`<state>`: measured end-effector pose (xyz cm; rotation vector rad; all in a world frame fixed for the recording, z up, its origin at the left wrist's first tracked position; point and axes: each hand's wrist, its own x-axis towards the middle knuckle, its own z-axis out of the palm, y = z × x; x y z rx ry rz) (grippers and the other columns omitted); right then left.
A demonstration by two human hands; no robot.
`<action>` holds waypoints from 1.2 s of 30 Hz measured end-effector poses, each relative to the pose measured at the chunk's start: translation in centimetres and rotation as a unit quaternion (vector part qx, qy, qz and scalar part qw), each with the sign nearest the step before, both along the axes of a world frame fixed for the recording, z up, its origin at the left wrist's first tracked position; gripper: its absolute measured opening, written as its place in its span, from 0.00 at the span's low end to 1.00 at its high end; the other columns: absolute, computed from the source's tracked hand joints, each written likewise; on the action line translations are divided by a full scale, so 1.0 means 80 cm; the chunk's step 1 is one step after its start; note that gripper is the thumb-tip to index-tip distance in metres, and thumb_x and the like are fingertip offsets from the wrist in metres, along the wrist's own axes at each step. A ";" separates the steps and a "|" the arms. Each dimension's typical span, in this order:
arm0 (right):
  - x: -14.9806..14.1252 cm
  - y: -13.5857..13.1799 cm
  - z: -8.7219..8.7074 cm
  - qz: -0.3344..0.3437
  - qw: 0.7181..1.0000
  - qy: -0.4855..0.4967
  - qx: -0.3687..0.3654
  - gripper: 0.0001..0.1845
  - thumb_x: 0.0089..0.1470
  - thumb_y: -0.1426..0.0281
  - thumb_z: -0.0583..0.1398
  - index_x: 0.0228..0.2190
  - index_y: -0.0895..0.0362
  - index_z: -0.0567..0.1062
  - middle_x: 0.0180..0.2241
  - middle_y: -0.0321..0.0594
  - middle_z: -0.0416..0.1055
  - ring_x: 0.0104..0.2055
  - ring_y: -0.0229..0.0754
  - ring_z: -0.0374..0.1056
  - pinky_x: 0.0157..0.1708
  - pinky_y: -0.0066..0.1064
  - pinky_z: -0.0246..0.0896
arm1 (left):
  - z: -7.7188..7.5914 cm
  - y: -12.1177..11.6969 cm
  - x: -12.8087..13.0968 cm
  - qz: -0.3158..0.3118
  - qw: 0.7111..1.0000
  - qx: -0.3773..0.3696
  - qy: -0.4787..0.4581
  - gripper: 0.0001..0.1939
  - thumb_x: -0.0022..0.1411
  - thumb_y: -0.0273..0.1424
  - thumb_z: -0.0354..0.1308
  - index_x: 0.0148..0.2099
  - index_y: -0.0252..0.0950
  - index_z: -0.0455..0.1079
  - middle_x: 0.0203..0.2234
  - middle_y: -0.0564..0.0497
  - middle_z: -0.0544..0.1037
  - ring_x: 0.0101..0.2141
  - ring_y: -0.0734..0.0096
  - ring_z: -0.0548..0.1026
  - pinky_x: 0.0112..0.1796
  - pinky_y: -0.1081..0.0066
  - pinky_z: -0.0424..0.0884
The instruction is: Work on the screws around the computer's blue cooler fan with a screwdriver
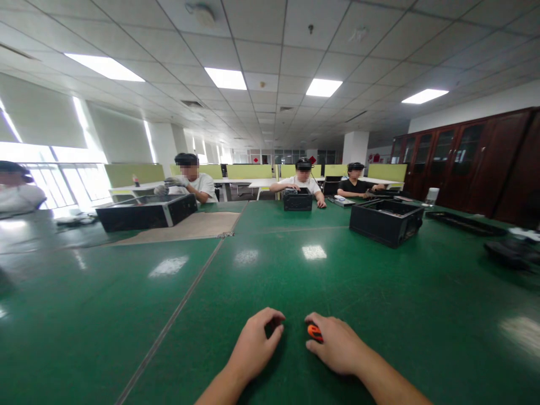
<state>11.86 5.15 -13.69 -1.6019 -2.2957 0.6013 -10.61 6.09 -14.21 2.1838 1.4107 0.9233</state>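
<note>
My left hand [258,343] is at the lower middle, over the green tabletop [270,270]. Its thumb and fingers curve toward each other with a gap between them, and nothing shows in it. Just to the right, my right hand [337,344] is curled around a small orange-and-black object [314,332]. Only the end of this object shows between thumb and fingers; the palm hides the rest, so its kind is unclear. A short stretch of green surface separates the two hands.
Black computer cases [379,222] stand farther back, one on a beige mat [189,226] at left. Several people sit around the table; a person [302,180] opposite handles a smaller black box [297,199]. A long black panel [466,223] lies at right. A seam [185,304] crosses the tabletop.
</note>
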 end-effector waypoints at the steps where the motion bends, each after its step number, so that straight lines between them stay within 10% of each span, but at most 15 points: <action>1: 0.000 0.000 0.000 0.000 1.000 0.001 0.001 0.25 0.53 0.62 0.60 0.53 0.49 0.70 0.47 0.43 0.76 0.49 0.51 0.71 0.48 0.38 0.62 | 0.001 0.000 0.001 0.000 1.000 -0.001 0.000 0.08 0.60 0.28 0.53 0.39 0.38 0.73 0.34 0.51 0.77 0.36 0.66 0.74 0.41 0.66 0.69; 13: 0.000 0.001 -0.001 -0.002 1.000 0.001 0.003 0.26 0.52 0.62 0.60 0.54 0.48 0.69 0.47 0.44 0.76 0.49 0.52 0.71 0.49 0.39 0.62 | 0.006 0.020 0.013 0.024 0.998 0.049 0.011 0.09 0.61 0.30 0.54 0.44 0.38 0.72 0.37 0.49 0.78 0.39 0.65 0.75 0.44 0.65 0.70; 23: -0.002 0.002 0.010 0.012 1.000 -0.008 0.000 0.17 0.55 0.65 0.57 0.47 0.51 0.69 0.41 0.43 0.78 0.43 0.51 0.74 0.41 0.37 0.64 | 0.126 0.231 0.128 0.066 0.953 0.188 0.227 0.30 0.55 0.25 0.56 0.62 0.33 0.60 0.60 0.40 0.65 0.61 0.55 0.59 0.61 0.56 0.51; 29: -0.007 0.015 0.000 -0.004 1.000 -0.014 0.001 0.17 0.52 0.62 0.60 0.45 0.50 0.71 0.40 0.43 0.78 0.41 0.54 0.74 0.40 0.40 0.66 | 0.129 0.318 0.143 0.095 0.943 0.131 0.289 0.42 0.46 0.33 0.68 0.63 0.38 0.58 0.61 0.38 0.65 0.60 0.45 0.59 0.60 0.41 0.46; 36: -0.007 0.032 -0.001 0.101 0.991 0.003 0.091 0.18 0.44 0.59 0.67 0.38 0.52 0.76 0.42 0.43 0.73 0.45 0.53 0.69 0.43 0.40 0.65 | 0.125 0.314 0.134 0.105 0.936 0.183 0.280 0.35 0.50 0.57 0.61 0.51 0.35 0.69 0.47 0.38 0.73 0.51 0.46 0.66 0.55 0.50 0.58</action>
